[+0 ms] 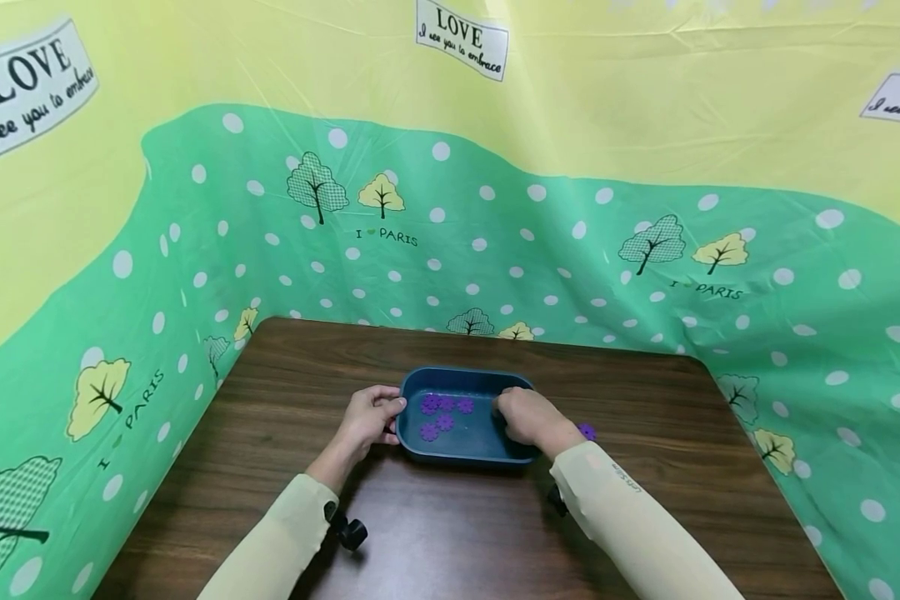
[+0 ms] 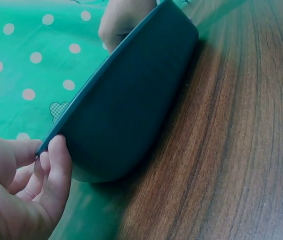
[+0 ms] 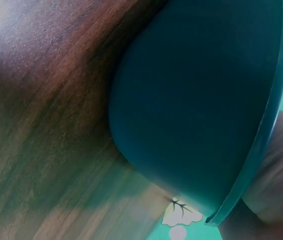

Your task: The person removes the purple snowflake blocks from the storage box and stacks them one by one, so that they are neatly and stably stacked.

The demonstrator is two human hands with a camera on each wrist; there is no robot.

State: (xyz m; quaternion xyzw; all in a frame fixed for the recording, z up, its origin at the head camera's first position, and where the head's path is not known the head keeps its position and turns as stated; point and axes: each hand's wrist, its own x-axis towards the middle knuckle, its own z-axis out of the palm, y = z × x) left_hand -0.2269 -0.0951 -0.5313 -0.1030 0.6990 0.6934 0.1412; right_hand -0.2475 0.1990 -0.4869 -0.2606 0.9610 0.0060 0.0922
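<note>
A dark blue rectangular tray (image 1: 465, 458) with rounded corners stands on the table. Several small purple flower-shaped pieces (image 1: 465, 406) lie on its floor, mostly in the left half. At the tray's left end my left hand (image 1: 365, 421) pinches the rim, thumb on top and fingers below, as the left wrist view also shows. My right hand (image 1: 528, 414) reaches over the right end into the tray, its fingertips hidden, so whether it holds a piece does not show. In the right wrist view the tray wall covers most of that hand.
Another purple flower piece (image 1: 587, 431) lies on the brown wooden table (image 1: 270, 400), right of the tray beside my right wrist. A green and yellow patterned cloth (image 1: 435, 250) hangs round the table's back and sides.
</note>
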